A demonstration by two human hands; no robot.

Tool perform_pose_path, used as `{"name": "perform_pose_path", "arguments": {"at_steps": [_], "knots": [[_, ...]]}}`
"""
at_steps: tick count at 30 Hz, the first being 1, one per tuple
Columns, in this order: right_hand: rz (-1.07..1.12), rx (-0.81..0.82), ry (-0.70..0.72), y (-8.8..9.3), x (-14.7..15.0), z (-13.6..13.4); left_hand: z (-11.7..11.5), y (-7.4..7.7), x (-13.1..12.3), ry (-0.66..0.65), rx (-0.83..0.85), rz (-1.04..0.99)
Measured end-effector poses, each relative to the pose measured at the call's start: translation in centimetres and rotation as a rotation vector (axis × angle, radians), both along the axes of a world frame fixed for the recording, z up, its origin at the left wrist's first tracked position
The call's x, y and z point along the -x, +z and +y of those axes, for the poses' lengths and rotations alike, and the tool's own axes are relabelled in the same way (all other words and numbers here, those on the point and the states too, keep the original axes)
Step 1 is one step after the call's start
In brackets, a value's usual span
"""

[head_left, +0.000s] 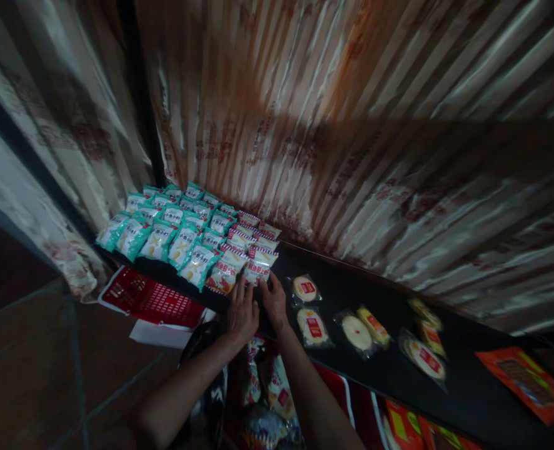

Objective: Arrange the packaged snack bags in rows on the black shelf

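Observation:
My left hand (243, 314) and my right hand (274, 300) meet at the lower edge of a white and red snack bag (257, 265) with a striped top, at the front of the black shelf. Its lower corners are between the fingers of both hands, partly hidden by them. Just left of it lies a matching snack bag (225, 267). More of this kind stand in rows behind. Further left, several teal and white snack bags (159, 240) are lined up in rows, leaning back.
Right along the black shelf (375, 369) lie round packaged crackers or cakes (312, 326), small yellow packs (374, 325) and an orange packet (526, 382). Below are a red basket (152, 299) and bagged snacks (277, 387). A pleated curtain (305, 125) hangs behind.

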State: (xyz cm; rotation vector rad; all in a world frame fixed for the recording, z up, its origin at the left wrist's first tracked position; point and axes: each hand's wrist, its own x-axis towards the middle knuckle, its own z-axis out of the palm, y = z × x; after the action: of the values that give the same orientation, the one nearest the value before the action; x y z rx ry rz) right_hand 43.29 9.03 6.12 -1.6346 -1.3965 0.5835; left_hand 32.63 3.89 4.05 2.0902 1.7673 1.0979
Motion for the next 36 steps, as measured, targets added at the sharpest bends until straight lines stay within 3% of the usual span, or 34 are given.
{"name": "perform_pose_path", "arguments": {"at_steps": [16,21,29,36], "knots": [[0.021,-0.032,0.008,-0.1,-0.1,0.2,1.3,1.3,0.2,-0.090,-0.145,0.067],[-0.006,-0.051,-0.047,0.0,-0.2,0.4,2.4,1.3,0.0,-0.096,-0.181,0.065],[0.020,0.088,-0.012,-0.1,0.2,0.3,2.8,1.1,-0.1,-0.107,-0.176,0.050],[-0.012,0.032,-0.009,0.1,0.4,0.4,2.7,1.1,-0.2,-0.093,-0.159,0.057]]}}
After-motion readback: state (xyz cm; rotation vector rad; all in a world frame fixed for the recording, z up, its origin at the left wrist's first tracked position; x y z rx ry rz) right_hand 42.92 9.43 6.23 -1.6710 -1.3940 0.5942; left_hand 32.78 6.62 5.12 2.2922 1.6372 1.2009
